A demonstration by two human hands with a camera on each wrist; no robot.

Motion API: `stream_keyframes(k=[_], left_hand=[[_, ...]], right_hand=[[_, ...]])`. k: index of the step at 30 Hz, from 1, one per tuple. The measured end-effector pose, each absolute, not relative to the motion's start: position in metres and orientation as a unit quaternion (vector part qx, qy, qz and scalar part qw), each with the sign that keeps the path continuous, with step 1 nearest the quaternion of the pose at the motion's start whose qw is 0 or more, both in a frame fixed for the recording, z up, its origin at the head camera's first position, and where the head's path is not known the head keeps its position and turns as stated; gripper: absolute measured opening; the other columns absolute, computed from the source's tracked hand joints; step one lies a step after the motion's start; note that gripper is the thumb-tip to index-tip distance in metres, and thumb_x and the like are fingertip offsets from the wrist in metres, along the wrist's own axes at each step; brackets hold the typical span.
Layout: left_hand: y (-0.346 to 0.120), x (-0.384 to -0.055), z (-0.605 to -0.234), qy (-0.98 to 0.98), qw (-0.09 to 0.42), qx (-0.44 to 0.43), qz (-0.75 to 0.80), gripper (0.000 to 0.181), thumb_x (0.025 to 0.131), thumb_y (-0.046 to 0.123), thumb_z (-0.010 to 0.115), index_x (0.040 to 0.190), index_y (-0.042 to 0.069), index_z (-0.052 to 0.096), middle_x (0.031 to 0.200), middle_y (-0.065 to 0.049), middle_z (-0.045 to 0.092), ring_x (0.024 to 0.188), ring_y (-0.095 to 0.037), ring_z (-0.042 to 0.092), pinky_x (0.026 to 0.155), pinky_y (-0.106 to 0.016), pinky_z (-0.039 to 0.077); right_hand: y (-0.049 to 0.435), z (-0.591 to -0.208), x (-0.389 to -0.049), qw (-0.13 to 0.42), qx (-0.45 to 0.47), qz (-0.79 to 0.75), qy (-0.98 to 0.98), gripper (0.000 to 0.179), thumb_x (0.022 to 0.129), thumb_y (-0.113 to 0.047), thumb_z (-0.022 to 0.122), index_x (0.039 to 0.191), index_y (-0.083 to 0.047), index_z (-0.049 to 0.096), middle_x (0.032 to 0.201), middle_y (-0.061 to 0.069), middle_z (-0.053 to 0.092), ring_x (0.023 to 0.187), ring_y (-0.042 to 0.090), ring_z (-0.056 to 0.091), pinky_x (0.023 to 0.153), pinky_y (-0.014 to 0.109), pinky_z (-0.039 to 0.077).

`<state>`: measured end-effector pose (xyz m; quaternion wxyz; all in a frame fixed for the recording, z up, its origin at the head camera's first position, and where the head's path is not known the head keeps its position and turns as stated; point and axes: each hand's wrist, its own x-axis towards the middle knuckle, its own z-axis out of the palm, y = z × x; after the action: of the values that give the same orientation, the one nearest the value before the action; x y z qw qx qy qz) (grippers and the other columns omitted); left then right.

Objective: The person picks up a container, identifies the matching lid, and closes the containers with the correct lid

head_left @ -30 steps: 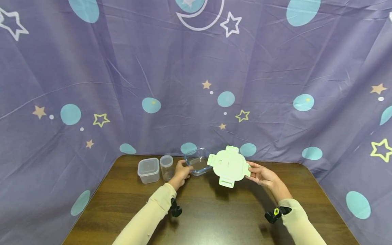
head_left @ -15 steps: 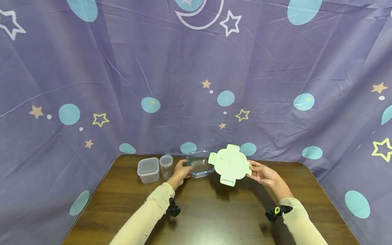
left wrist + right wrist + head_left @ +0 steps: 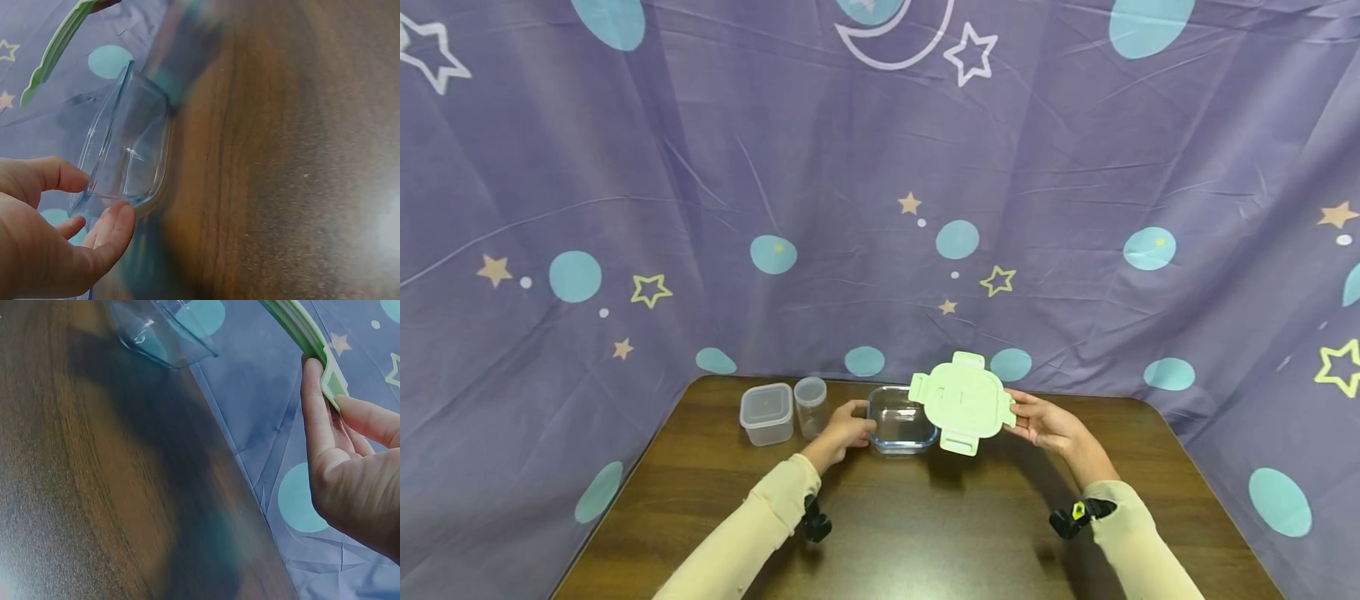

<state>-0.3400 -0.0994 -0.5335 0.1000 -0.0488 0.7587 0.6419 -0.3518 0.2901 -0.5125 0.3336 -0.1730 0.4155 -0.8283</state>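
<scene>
A clear glass food container (image 3: 901, 421) with a bluish rim sits on the table, its top uncovered. My left hand (image 3: 852, 427) holds its left side; in the left wrist view the thumb is at the rim and the fingers (image 3: 115, 228) lie against the lower side. To the right, my right hand (image 3: 1047, 423) pinches one side flap of a light green snap-lock lid (image 3: 964, 400). The lid hangs above the table, its flaps spread outward, and in the head view overlaps the container's right edge. In the right wrist view the lid (image 3: 300, 328) is seen edge-on, apart from the glass.
Left of my left hand stand a clear cylindrical jar (image 3: 811, 408) with a whitish lid and a squarish translucent plastic box (image 3: 767, 414) with its lid on. The brown wooden table (image 3: 925, 533) ends at a purple patterned curtain (image 3: 850, 167) behind.
The glass container has come from tilted to level, moving slightly right and toward me with my left hand. The green lid and right hand stay nearly in place.
</scene>
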Motion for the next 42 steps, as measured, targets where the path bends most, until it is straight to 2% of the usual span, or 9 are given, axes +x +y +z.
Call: stream_keyframes(k=[6,14,18,26,34,38,42], left_hand=[[-0.098,-0.33,-0.532,0.761,0.118,-0.033,0.637,0.061,0.08,-0.005,0.062,0.14,-0.004,0.05,0.074,-0.003,0.061,0.067,-0.013,0.062,0.076,-0.037,0.063],[-0.095,-0.32,-0.53,0.763,0.124,-0.019,0.635,0.064,0.078,-0.004,0.061,0.14,-0.007,0.048,0.086,-0.01,0.066,0.07,-0.015,0.065,0.073,-0.035,0.062],[-0.093,-0.318,-0.531,0.762,0.117,-0.016,0.637,0.063,0.077,-0.005,0.061,0.139,-0.007,0.049,0.087,-0.012,0.067,0.07,-0.016,0.065,0.072,-0.035,0.062],[-0.093,-0.316,-0.535,0.758,0.118,-0.013,0.642,0.064,0.075,-0.004,0.061,0.138,-0.006,0.05,0.082,-0.008,0.066,0.068,-0.014,0.065,0.075,-0.039,0.063],[-0.096,-0.316,-0.536,0.766,0.13,-0.012,0.63,0.064,0.078,0.0,0.062,0.14,-0.005,0.048,0.094,-0.02,0.072,0.075,-0.016,0.068,0.083,-0.045,0.062],[-0.1,-0.318,-0.533,0.769,0.134,-0.028,0.624,0.059,0.083,0.005,0.061,0.139,-0.006,0.048,0.097,-0.02,0.073,0.075,-0.013,0.068,0.077,-0.037,0.062],[-0.104,-0.322,-0.528,0.76,0.105,-0.052,0.639,0.049,0.09,0.005,0.053,0.137,-0.009,0.051,0.099,-0.018,0.074,0.075,-0.013,0.069,0.067,-0.027,0.058]], right_hand=[[0.286,-0.512,-0.353,0.341,-0.175,-0.827,0.411,0.058,0.107,0.007,0.015,0.13,-0.012,0.065,0.122,0.006,0.072,0.112,0.018,0.071,0.1,0.031,0.056],[0.278,-0.514,-0.353,0.344,-0.18,-0.819,0.422,0.055,0.108,0.005,0.017,0.13,-0.013,0.064,0.123,0.005,0.073,0.112,0.017,0.071,0.1,0.031,0.056],[0.273,-0.514,-0.353,0.346,-0.174,-0.817,0.427,0.054,0.108,0.005,0.018,0.129,-0.013,0.065,0.122,0.004,0.073,0.111,0.016,0.071,0.1,0.031,0.057],[0.265,-0.513,-0.354,0.35,-0.175,-0.813,0.431,0.055,0.108,0.005,0.018,0.128,-0.014,0.066,0.121,0.004,0.073,0.11,0.016,0.071,0.098,0.03,0.057],[0.257,-0.517,-0.356,0.365,-0.195,-0.805,0.426,0.058,0.107,0.007,0.015,0.13,-0.015,0.064,0.123,0.003,0.073,0.112,0.015,0.07,0.1,0.029,0.056],[0.252,-0.516,-0.357,0.361,-0.184,-0.805,0.434,0.057,0.107,0.006,0.016,0.128,-0.015,0.065,0.12,0.003,0.073,0.11,0.015,0.071,0.098,0.029,0.057],[0.248,-0.514,-0.356,0.352,-0.173,-0.806,0.443,0.054,0.107,0.006,0.018,0.127,-0.015,0.065,0.118,0.003,0.074,0.107,0.015,0.072,0.095,0.028,0.058]])
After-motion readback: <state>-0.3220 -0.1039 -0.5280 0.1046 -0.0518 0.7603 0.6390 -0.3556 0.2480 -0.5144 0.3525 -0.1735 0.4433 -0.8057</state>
